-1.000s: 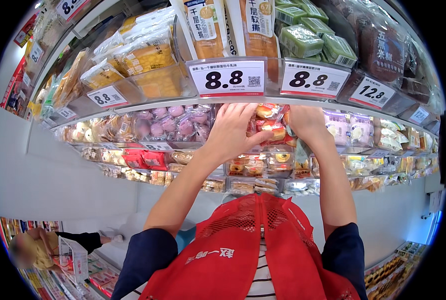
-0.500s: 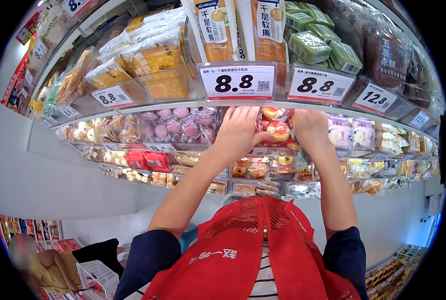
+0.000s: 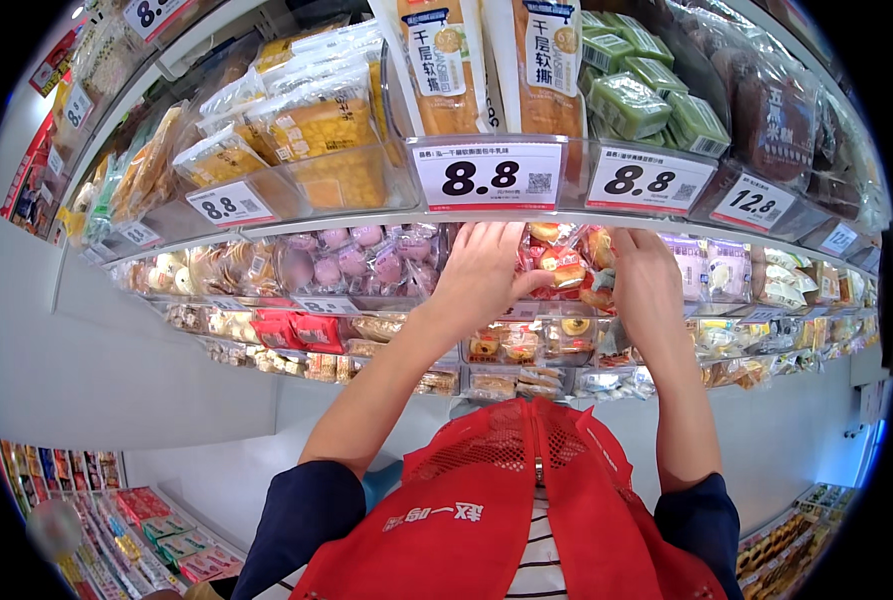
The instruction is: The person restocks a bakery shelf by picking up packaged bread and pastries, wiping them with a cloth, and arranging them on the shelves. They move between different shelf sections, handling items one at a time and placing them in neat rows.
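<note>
Both my hands reach in under the top shelf's front, to the shelf below. My left hand (image 3: 478, 265) lies over the left side of bagged round pastries (image 3: 563, 268) in red and clear wrap. Its fingers stretch forward and its thumb points away toward the bags. On the other side my right hand (image 3: 650, 278) stands with loosely bent fingers, next to the right edge of the pastry bags. No package sits visibly gripped in either hand. Left of my left hand are bags of purple round buns (image 3: 358, 258); right of my right hand, packs in pale purple wrap (image 3: 708, 266).
Above my hands, the top shelf carries yellow-wrapped cakes (image 3: 321, 130), tall bread packs (image 3: 546, 80), green wrapped blocks (image 3: 634, 105) and dark brown bags (image 3: 776, 125) behind price cards (image 3: 488, 178). Lower shelves hold pastry packs (image 3: 516, 345). Colourful snack racks (image 3: 156, 530) stand at lower left.
My right hand has shifted right and its fingers have loosened, uncovering more of the pastry bags. My left hand stays about in place. A person with a white basket has mostly left view at lower left.
</note>
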A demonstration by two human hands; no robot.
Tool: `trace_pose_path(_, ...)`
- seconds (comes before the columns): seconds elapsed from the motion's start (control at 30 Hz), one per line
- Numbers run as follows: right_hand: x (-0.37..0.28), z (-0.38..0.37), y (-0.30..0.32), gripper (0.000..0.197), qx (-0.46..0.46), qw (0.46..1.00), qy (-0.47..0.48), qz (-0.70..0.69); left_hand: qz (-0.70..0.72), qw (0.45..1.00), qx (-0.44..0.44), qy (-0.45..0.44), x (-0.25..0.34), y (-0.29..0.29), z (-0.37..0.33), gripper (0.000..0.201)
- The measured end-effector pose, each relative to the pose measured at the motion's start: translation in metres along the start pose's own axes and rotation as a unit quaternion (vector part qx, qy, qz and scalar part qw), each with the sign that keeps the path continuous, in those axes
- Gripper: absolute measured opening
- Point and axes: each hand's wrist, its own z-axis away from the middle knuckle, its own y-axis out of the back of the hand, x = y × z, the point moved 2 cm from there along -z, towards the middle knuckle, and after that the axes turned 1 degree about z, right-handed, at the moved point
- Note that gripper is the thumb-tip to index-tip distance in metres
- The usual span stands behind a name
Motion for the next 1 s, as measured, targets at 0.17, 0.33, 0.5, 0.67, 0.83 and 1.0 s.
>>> trace_pose_path(0.17,-0.012,0.019,0.025,0.038,-0.021,0.996,-0.020,-0.081,0.048,0.992,-0.108,0.045,-0.001,0.016,-0.004,0.067)
trace_pose_path(0.33,-0.027,0.025,0.009,0.036,-0.050,0.990,0.054,-0.118,0.102,0.970,-0.215,0.047,-0.005,0.041,-0.009,0.065)
trace_pose_path(0.5,-0.036,0.022,-0.001,0.039,-0.047,0.996,0.035,-0.065,0.097,0.941,-0.312,0.086,-0.009,0.055,-0.018,0.065)
trace_pose_path(0.67,-0.040,0.021,-0.009,0.040,-0.008,0.998,0.053,-0.026,0.021,0.954,-0.298,0.020,-0.018,0.054,-0.016,0.064)
trace_pose_path(0.83,-0.039,0.024,-0.022,0.038,0.051,0.996,0.067,-0.002,-0.047,0.955,-0.292,-0.005,-0.009,0.052,-0.015,0.063)
trace_pose_path(1.0,-0.031,0.032,-0.025,0.028,0.116,0.991,0.046,-0.039,-0.127,0.963,-0.228,-0.067,-0.012,0.041,-0.008,0.060)
